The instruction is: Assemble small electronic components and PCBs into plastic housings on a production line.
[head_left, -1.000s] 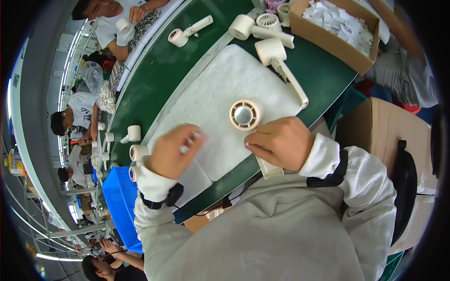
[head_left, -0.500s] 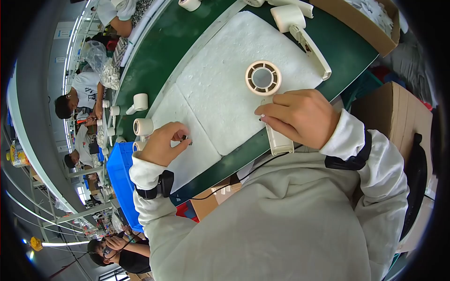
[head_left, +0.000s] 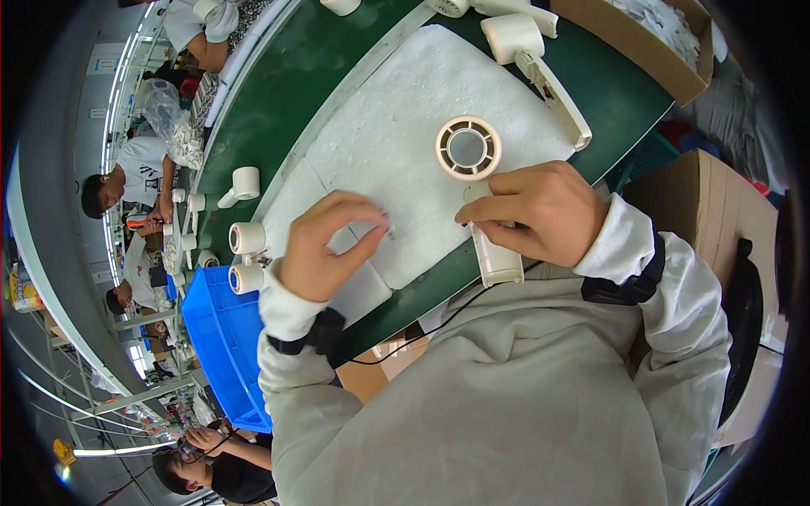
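A cream hair dryer lies on a white foam pad (head_left: 388, 110), its round head (head_left: 468, 148) with a spoked ring facing up. Its handle (head_left: 499, 263) points toward me over the table's front edge. Over the upper handle, my right hand (head_left: 540, 211) is closed in a pinch, with a small dark piece (head_left: 462, 223) at its fingertips. Left of the dryer, my left hand (head_left: 333, 244) hovers above the pad with thumb and forefinger brought together. Whatever sits between those left fingertips is too small and blurred to name.
Another hair dryer with a handle shell (head_left: 553, 97) lies at the far right, beside a cardboard box (head_left: 629, 46) of white pieces. Left are cream dryer heads (head_left: 246, 238) and a blue bin (head_left: 221, 346). A black cable crosses near my waist. Co-workers sit along the green table (head_left: 278, 126).
My left hand has moved right across the pad, toward the dryer; a small dark piece showed at its fingertips before. My right hand stays over the handle. The whole view has shifted slightly.
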Available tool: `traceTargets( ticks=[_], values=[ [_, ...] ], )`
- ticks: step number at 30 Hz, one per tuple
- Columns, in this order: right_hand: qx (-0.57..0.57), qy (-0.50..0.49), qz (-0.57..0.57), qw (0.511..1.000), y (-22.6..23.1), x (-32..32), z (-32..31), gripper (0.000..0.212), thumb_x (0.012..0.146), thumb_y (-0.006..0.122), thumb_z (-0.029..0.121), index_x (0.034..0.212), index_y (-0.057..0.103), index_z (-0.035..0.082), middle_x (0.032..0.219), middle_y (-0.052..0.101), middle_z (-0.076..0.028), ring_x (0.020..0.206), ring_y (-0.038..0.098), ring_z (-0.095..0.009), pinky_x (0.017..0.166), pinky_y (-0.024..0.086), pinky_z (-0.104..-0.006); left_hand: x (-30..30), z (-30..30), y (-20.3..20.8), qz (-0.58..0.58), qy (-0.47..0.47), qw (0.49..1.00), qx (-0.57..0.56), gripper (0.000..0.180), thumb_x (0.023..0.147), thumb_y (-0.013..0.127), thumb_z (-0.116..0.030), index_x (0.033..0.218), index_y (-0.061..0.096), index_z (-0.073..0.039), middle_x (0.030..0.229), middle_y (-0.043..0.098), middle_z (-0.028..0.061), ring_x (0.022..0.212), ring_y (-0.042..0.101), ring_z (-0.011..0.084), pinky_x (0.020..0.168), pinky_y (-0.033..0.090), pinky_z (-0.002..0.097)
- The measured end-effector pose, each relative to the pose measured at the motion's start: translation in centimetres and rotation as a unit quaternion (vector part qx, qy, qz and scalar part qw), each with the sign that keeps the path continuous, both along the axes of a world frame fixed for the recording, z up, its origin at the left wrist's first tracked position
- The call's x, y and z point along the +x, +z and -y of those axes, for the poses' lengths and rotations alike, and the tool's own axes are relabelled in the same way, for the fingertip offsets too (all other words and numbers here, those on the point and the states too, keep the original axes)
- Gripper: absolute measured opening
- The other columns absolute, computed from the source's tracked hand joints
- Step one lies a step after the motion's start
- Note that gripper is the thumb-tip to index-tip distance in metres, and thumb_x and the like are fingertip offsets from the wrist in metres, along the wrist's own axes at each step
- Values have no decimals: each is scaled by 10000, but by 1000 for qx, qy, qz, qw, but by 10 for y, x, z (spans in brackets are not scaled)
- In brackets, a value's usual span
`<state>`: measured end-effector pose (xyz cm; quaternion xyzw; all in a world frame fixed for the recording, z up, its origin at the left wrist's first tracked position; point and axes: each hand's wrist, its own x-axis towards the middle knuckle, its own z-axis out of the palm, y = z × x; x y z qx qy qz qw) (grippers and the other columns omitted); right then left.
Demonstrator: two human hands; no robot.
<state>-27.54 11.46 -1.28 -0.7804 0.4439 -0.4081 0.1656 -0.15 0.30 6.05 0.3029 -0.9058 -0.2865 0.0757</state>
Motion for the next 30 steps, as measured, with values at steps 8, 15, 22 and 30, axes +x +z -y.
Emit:
traceTargets(
  ticks=[8, 15, 22, 30],
  values=[
    [51, 2, 50, 997, 0, -4, 1, 156, 830, 748, 75, 983, 759, 99, 699, 596, -58, 600, 626, -243, 550, 498, -368, -24, 9, -38, -152, 11, 984, 89, 185, 822, 707, 75, 985, 699, -12, 1035, 669, 90, 905, 657, 207, 830, 514, 311],
    [24, -42, 112, 993, -7, 5, 7, 155, 861, 736, 83, 1013, 759, 99, 701, 616, -54, 580, 622, -226, 527, 498, -352, -24, 9, -59, -268, 132, 947, 121, 193, 864, 663, 100, 1028, 687, -1, 1037, 656, 83, 913, 635, 170, 826, 498, 291],
    [3, -78, -48, 996, -5, 11, 6, 225, 862, 746, 111, 1085, 757, 136, 669, 575, -31, 544, 592, -197, 489, 481, -334, -20, 9, -57, -255, 145, 940, 174, 191, 891, 627, 106, 1044, 680, 6, 1048, 648, 87, 918, 633, 170, 822, 507, 288],
    [2, -56, -43, 998, -5, 10, 7, 244, 855, 751, 114, 1098, 750, 130, 658, 558, -34, 535, 584, -206, 483, 474, -334, -19, 11, -61, -294, 129, 931, 175, 180, 882, 642, 98, 1037, 667, 10, 1044, 640, 87, 917, 631, 166, 830, 517, 293]
  ],
)
